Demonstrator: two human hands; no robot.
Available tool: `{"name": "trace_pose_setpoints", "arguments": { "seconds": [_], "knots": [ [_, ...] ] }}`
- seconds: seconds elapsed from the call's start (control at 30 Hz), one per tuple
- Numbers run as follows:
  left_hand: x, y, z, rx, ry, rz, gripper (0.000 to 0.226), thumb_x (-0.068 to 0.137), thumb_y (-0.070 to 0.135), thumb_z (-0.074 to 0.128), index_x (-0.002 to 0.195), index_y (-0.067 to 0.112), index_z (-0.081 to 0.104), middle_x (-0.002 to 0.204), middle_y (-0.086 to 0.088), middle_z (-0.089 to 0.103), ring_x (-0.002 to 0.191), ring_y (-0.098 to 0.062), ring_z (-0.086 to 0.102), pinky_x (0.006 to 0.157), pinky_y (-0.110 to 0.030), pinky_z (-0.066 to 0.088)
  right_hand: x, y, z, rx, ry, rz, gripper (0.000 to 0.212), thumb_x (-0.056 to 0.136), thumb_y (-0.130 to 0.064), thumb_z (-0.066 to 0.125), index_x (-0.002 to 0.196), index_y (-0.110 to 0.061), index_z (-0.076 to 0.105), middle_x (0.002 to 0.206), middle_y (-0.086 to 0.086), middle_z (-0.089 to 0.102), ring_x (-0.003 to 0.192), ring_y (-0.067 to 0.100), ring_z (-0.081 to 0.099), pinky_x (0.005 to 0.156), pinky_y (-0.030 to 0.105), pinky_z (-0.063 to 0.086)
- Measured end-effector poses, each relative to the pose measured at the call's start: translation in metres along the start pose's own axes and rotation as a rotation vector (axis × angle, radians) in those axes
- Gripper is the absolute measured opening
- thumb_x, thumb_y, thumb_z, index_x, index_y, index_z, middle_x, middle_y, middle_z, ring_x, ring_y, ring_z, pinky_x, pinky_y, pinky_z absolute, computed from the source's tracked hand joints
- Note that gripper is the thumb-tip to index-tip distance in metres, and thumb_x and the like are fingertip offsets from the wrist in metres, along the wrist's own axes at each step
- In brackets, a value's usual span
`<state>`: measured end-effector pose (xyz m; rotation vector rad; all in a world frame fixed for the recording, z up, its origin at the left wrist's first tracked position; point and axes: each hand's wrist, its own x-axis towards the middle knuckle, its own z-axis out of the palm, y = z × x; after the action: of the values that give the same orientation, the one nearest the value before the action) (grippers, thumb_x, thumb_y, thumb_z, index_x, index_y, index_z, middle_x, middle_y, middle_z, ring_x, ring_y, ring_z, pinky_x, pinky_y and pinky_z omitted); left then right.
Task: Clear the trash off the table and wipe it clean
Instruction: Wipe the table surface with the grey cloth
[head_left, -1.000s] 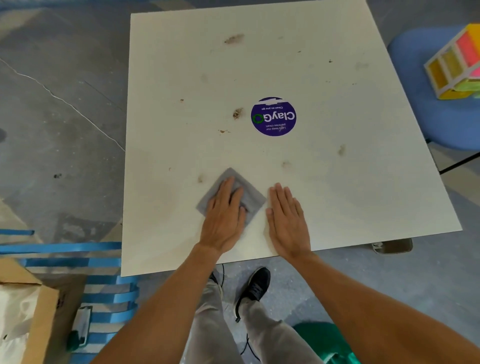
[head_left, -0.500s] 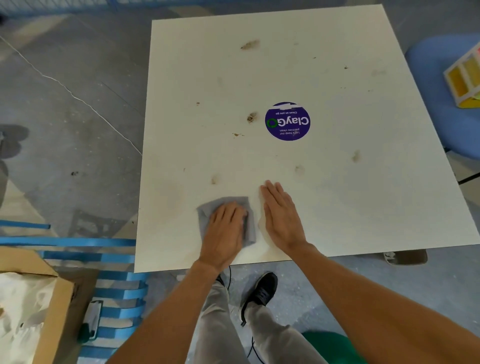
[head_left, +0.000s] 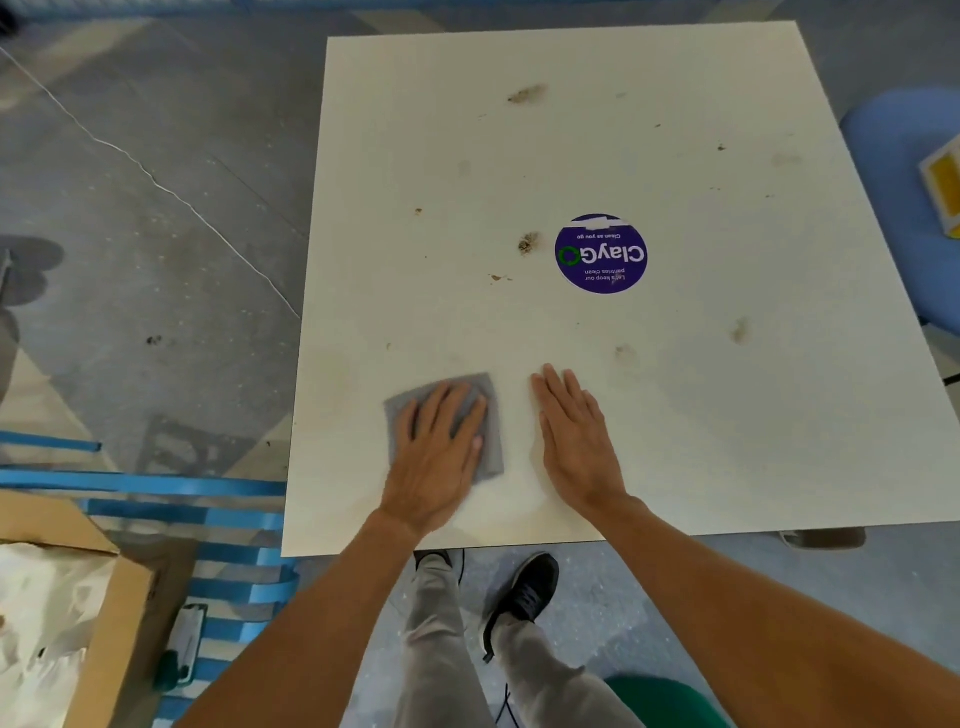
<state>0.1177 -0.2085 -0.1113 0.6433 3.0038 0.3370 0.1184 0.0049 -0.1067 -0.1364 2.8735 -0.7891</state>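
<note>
A square white table (head_left: 675, 441) carries brown stains and crumbs, such as one smear (head_left: 525, 95) at the far side and one clump (head_left: 527, 243) near the middle. My left hand (head_left: 441, 457) lies flat on a grey cloth (head_left: 491, 447) near the table's front edge, pressing it down. My right hand (head_left: 576, 441) rests flat on the bare tabletop just right of the cloth, fingers together, holding nothing. A round purple sticker (head_left: 601, 254) sits at the table's centre.
A cardboard box (head_left: 67, 613) lined with white plastic stands on the floor at lower left beside blue straps (head_left: 171, 499). A blue chair (head_left: 904, 197) with a coloured box is at the right. My legs and shoes (head_left: 519, 597) are under the front edge.
My left hand has slid the cloth leftward and turned it from a diamond to nearly square along the front edge. The right hand stayed flat beside it.
</note>
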Motion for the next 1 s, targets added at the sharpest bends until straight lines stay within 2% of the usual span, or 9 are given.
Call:
{"name": "trace_pose_setpoints", "arguments": {
  "seconds": [0.1, 0.23, 0.33, 0.4, 0.47, 0.57, 0.7, 0.87, 1.0],
  "knots": [
    [-0.004, -0.021, -0.006, 0.088, -0.078, 0.147, 0.049, 0.105, 0.034, 0.027, 0.15, 0.017, 0.037, 0.159, -0.009, 0.029, 0.147, -0.03, 0.026, 0.113, -0.055, 0.026, 0.0, 0.001, -0.001, -0.008, 0.009, 0.006, 0.051, 0.106, -0.022, 0.02, 0.157, -0.023, 0.014, 0.163, -0.01, 0.005, 0.15, 0.008, -0.007, 0.121, 0.027, -0.003],
    [0.022, -0.052, -0.023, -0.015, -0.11, -0.101, 0.06, 0.095, 0.039, 0.032, 0.148, 0.011, 0.035, 0.158, -0.013, 0.029, 0.147, -0.031, 0.025, 0.113, -0.058, 0.027, 0.001, -0.002, 0.002, -0.026, 0.016, 0.029, 0.057, 0.104, -0.01, 0.03, 0.157, -0.022, 0.013, 0.164, -0.009, 0.004, 0.151, 0.009, -0.007, 0.123, 0.03, -0.001],
    [0.044, -0.033, -0.029, -0.133, -0.076, -0.213, 0.059, 0.098, 0.039, 0.016, 0.147, 0.011, 0.036, 0.159, -0.009, 0.028, 0.149, -0.027, 0.02, 0.118, -0.054, 0.018, 0.004, -0.005, 0.003, -0.024, 0.049, 0.05, 0.06, 0.101, -0.005, 0.033, 0.156, -0.021, 0.016, 0.164, -0.008, 0.008, 0.151, 0.011, -0.003, 0.123, 0.031, 0.0],
    [0.044, -0.013, -0.022, -0.119, -0.089, -0.168, 0.058, 0.101, 0.041, 0.016, 0.149, 0.013, 0.033, 0.161, -0.007, 0.024, 0.15, -0.025, 0.015, 0.12, -0.052, 0.014, 0.005, -0.006, 0.003, -0.018, 0.061, 0.06, 0.061, 0.1, -0.003, 0.035, 0.156, -0.02, 0.019, 0.163, -0.007, 0.011, 0.151, 0.013, 0.0, 0.123, 0.032, 0.002],
    [0.028, 0.002, -0.011, -0.032, -0.115, -0.036, 0.057, 0.104, 0.041, 0.02, 0.155, 0.016, 0.026, 0.163, -0.007, 0.02, 0.151, -0.026, 0.012, 0.12, -0.053, 0.015, 0.005, -0.007, 0.003, 0.013, 0.07, 0.061, 0.062, 0.098, -0.002, 0.034, 0.156, -0.021, 0.021, 0.163, -0.007, 0.013, 0.151, 0.012, 0.002, 0.123, 0.032, 0.003],
    [0.005, -0.004, -0.006, 0.046, -0.127, 0.1, 0.056, 0.105, 0.041, 0.023, 0.157, 0.021, 0.019, 0.164, -0.005, 0.015, 0.152, -0.025, 0.01, 0.12, -0.052, 0.015, 0.004, -0.006, 0.001, 0.086, 0.091, 0.073, 0.061, 0.095, -0.006, 0.026, 0.154, -0.021, 0.026, 0.161, -0.008, 0.018, 0.151, 0.009, 0.005, 0.122, 0.029, 0.005],
    [0.004, -0.05, -0.015, 0.057, -0.117, -0.007, 0.059, 0.104, 0.045, 0.012, 0.158, 0.021, 0.014, 0.165, -0.002, 0.007, 0.153, -0.023, 0.002, 0.122, -0.05, 0.011, 0.004, -0.008, 0.001, 0.12, 0.11, 0.078, 0.067, 0.088, -0.016, 0.016, 0.153, -0.019, 0.03, 0.16, -0.008, 0.022, 0.151, 0.009, 0.007, 0.122, 0.027, 0.004],
    [0.028, -0.052, -0.021, -0.038, -0.128, -0.113, 0.062, 0.102, 0.049, 0.013, 0.156, 0.019, 0.022, 0.165, -0.003, 0.013, 0.152, -0.024, 0.007, 0.121, -0.05, 0.01, 0.007, -0.009, -0.003, 0.186, 0.148, 0.111, 0.073, 0.08, 0.007, 0.026, 0.149, -0.015, 0.04, 0.157, -0.003, 0.031, 0.148, 0.009, 0.015, 0.122, 0.028, 0.009],
    [0.056, -0.014, -0.015, -0.036, -0.146, -0.028, 0.066, 0.099, 0.058, 0.019, 0.155, 0.024, 0.024, 0.164, -0.003, 0.015, 0.152, -0.025, 0.009, 0.12, -0.05, 0.01, 0.005, -0.004, -0.011, 0.263, 0.206, 0.14, 0.069, 0.084, 0.018, 0.033, 0.144, -0.013, 0.047, 0.151, 0.0, 0.042, 0.141, 0.005, 0.027, 0.12, 0.023, 0.018]
  ]
}}
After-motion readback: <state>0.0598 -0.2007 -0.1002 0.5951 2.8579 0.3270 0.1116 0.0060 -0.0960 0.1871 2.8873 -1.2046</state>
